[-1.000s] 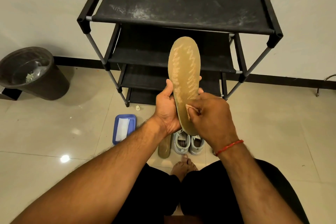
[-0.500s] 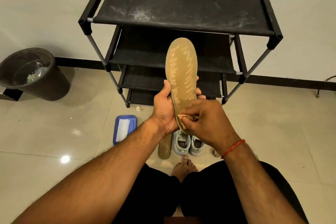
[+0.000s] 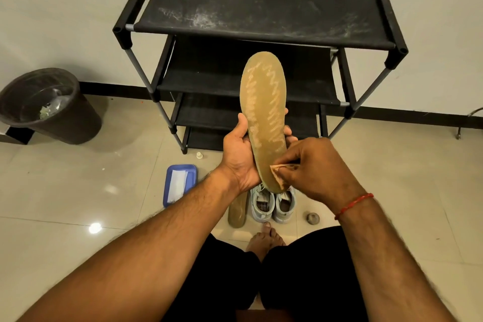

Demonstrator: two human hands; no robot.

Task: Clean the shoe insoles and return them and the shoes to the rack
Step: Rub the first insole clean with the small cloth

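Observation:
A tan insole [image 3: 264, 112] with pale zigzag marks stands upright in front of me; my left hand [image 3: 239, 154] grips its lower half from the left. My right hand [image 3: 313, 165] pinches a small brownish wipe [image 3: 278, 176] against the insole's heel end. Below, on the floor, a pair of light grey shoes [image 3: 271, 204] stands side by side, and a second tan insole [image 3: 237, 210] lies just left of them. The black shoe rack [image 3: 261, 13] stands behind, its shelves bare and the top one dusty.
A blue tray [image 3: 180, 183] with a white sheet lies on the floor left of the shoes. A dark bin [image 3: 49, 107] stands at the left wall. A small round object [image 3: 312, 218] lies right of the shoes. My bare foot [image 3: 264, 240] is just behind them.
My right hand with the wipe has slid down the insole toward its heel end. The left hand keeps the same grip, and the insole has tilted slightly.

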